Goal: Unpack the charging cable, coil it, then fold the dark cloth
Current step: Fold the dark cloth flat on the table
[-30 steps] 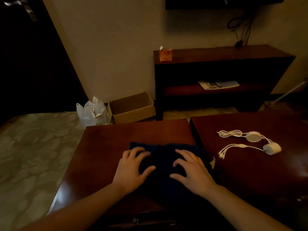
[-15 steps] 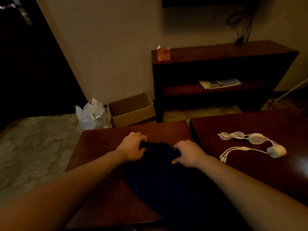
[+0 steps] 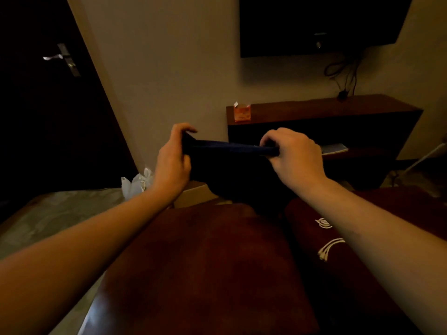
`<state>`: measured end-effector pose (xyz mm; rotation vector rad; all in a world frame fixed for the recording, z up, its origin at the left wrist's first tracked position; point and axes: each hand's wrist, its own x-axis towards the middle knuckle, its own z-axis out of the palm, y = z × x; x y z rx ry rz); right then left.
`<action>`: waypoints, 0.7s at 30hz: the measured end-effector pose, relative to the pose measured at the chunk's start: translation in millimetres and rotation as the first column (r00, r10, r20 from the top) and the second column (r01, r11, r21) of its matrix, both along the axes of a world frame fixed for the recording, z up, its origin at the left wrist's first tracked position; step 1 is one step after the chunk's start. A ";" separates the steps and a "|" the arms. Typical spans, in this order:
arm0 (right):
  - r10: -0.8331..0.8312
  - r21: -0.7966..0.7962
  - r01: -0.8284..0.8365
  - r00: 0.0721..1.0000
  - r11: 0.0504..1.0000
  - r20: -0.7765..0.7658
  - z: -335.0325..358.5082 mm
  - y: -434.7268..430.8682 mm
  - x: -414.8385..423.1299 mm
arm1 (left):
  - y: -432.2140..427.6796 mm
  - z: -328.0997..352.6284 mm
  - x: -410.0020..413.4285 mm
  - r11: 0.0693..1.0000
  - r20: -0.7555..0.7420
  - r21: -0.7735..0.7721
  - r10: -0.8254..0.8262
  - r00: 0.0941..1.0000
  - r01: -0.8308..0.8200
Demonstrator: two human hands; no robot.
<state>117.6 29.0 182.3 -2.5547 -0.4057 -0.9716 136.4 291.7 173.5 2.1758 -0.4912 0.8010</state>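
Your left hand (image 3: 173, 157) and right hand (image 3: 294, 155) each pinch a top corner of the cloth (image 3: 232, 163) — soft, light, limp, sagging between them — so keep to the corners.

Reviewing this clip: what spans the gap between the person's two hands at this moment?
In the head view, the dark cloth fills that gap: its upper edge runs taut from the left hand to the right hand, and the rest hangs below.
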 end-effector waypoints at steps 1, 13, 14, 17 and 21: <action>0.011 -0.007 -0.011 1.000 1.000 0.027 2.9 1.2 -7.9 | 3.2 1.2 -5.7 0.998 0.050 0.054 -0.017 0.999 0.015; -0.079 -0.357 -0.419 0.550 0.835 -0.831 -156.6 5.1 -129.8 | 63.7 -173.0 -116.8 0.483 -0.836 0.456 -0.055 0.546 0.747; -0.082 -0.337 -0.444 0.501 0.830 -0.861 -162.3 2.5 -134.4 | 63.3 -180.1 -123.1 0.459 -0.850 0.441 -0.062 0.523 0.771; -0.034 -0.280 -0.451 0.480 0.847 -0.876 -166.6 -7.1 -139.5 | 60.5 -182.0 -128.6 0.415 -0.799 0.494 -0.130 0.587 0.764; 0.031 -0.200 -0.467 0.441 0.861 -0.897 -161.7 -14.0 -136.8 | 56.3 -172.0 -124.6 0.369 -0.765 0.520 -0.199 0.612 0.770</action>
